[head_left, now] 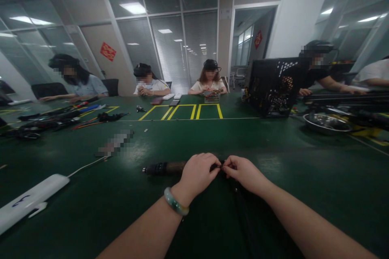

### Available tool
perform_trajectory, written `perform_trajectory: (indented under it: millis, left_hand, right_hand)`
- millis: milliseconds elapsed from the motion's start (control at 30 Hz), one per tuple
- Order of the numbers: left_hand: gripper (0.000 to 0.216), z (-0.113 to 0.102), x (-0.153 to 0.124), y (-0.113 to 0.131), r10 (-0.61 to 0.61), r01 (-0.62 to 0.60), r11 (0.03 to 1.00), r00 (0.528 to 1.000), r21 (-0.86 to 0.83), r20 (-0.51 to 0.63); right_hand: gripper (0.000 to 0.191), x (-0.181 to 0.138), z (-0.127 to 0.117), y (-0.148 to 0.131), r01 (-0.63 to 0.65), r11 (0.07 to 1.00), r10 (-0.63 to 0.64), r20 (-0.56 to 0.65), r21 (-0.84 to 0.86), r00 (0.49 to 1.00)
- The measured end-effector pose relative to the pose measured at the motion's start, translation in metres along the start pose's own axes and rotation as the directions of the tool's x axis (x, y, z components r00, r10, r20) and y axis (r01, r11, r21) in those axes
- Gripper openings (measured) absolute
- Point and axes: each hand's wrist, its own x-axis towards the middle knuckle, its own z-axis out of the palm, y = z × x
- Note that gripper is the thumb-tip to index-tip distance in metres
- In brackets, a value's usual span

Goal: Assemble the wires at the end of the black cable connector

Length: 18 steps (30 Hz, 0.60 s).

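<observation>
My left hand [199,174] and my right hand [244,172] meet fingertip to fingertip over the green table. Both are closed in a pinch on something small and dark, too hidden to name. A dark cylindrical tool [161,168] that looks like an electric screwdriver lies on its side, its narrow metal tip pointing left. My left hand covers part of its right end, and I cannot tell whether it touches the tool. Below my right hand, a dark cable or rod [240,206] runs toward the near edge. A pale green bangle [175,202] circles my left wrist.
At left, a white device [39,198] connects by cord to a phone-like object [115,143]. Black cables [45,121] lie behind it. A black computer case [273,87] and metal bowl [326,123] stand at right. Several people sit across the table [188,133].
</observation>
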Motion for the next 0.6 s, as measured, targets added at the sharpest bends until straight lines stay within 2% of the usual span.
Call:
perform_trajectory:
  millis: [133,333,600]
  left_hand:
    - [0.007,0.0003,0.0006,-0.0001,0.004,-0.004,1.0,1.0,0.009,0.009]
    - [0.013,-0.0001,0.002,0.0011,-0.052,0.052,0.998,0.999,0.035,0.006]
    - [0.008,-0.0005,0.001,0.0008,-0.012,0.012,1.0,1.0,0.011,-0.002]
  right_hand:
    - [0.015,0.0007,0.0001,0.0014,0.0,1.0,0.0,0.009,0.002,1.0]
    - [0.013,0.0019,0.0018,0.0029,0.02,1.0,-0.02,0.026,0.016,0.999]
    - [0.013,0.0025,0.0025,0.004,0.03,0.999,-0.03,0.02,0.021,0.999]
